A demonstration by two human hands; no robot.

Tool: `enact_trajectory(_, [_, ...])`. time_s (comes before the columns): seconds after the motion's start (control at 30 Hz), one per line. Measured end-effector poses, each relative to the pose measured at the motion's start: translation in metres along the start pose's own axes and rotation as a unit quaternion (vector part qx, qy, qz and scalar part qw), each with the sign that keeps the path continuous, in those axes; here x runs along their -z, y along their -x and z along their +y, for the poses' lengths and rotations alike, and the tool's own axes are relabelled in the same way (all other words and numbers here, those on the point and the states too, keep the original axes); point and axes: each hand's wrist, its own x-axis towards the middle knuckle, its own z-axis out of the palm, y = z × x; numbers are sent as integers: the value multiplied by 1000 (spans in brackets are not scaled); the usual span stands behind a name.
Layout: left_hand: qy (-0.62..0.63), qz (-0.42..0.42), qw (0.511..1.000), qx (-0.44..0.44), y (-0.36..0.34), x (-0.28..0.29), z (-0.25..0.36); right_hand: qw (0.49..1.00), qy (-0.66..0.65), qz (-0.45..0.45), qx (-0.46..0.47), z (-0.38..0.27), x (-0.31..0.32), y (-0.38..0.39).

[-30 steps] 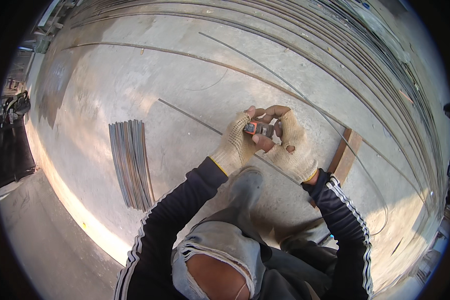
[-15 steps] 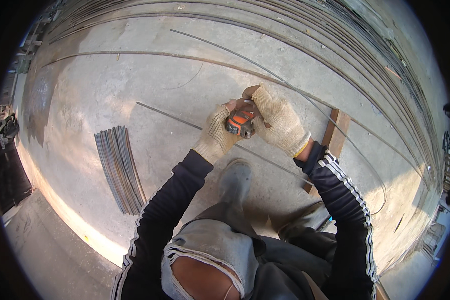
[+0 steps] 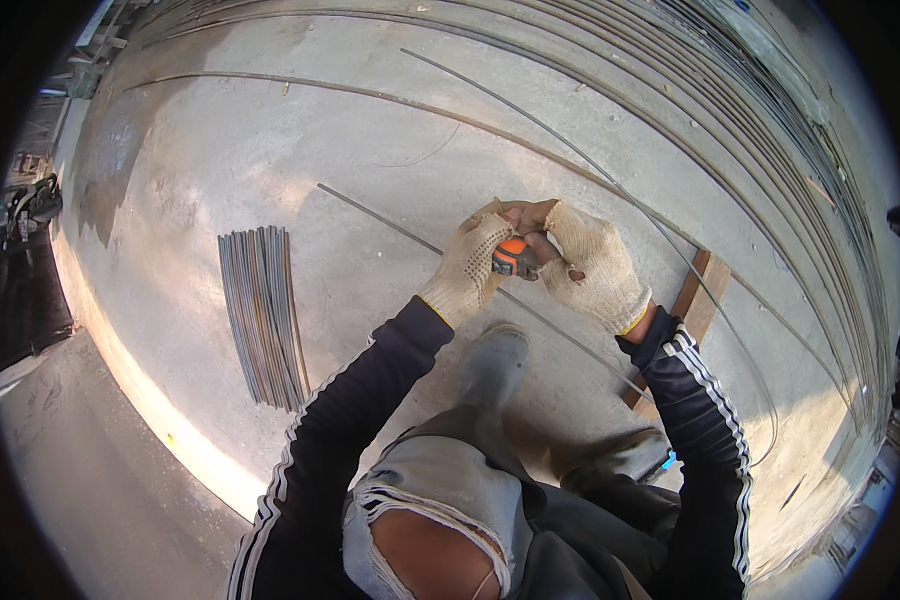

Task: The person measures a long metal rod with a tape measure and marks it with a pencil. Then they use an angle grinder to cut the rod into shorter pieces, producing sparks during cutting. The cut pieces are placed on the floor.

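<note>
Both hands wear cream knitted gloves with bare fingertips. They meet in front of me around an orange and black tape measure (image 3: pixel 513 258). My left hand (image 3: pixel 470 262) is closed around its left side. My right hand (image 3: pixel 592 262) is bent in from the right, its thumb and fingers curled together at the tape measure's front end. Whether the blade is pulled out is hidden by the fingers. Beneath the hands a thin steel rod (image 3: pixel 380 216) runs slantwise across the floor, its right end near a wooden block (image 3: pixel 698 300).
A bundle of short cut rods (image 3: pixel 262 318) lies at the left. Another long rod (image 3: pixel 510 122) crosses over the wooden block. Several long bars (image 3: pixel 610 95) stretch along the far side and right. My boot (image 3: pixel 494 365) stands close to the slanting rod.
The view has shifted a little, so the floor items sit differently in the picture. My right fingers have curled further over the tape measure, which is now more covered.
</note>
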Motion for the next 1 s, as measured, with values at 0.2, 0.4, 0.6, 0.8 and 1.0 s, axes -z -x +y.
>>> enact_trajectory(0.2, [14,60,990,-124,-4,42,76,989,44,140,24,7,30,-16])
enact_trajectory(0.4, [-137,293,903,-282,-49,235,199,975,180,81,-106,58,147,9])
enact_trajectory(0.6, [-80,441,861,-239,-109,429,210,899,386,-32,-204,69,241,131])
enact_trajectory(0.8, [-715,429,531,-149,-154,454,174,820,369,-57,-435,-8,257,272])
enact_trajectory(1.0, [-755,480,432,-112,-125,402,140,773,308,-33,-553,-65,231,385])
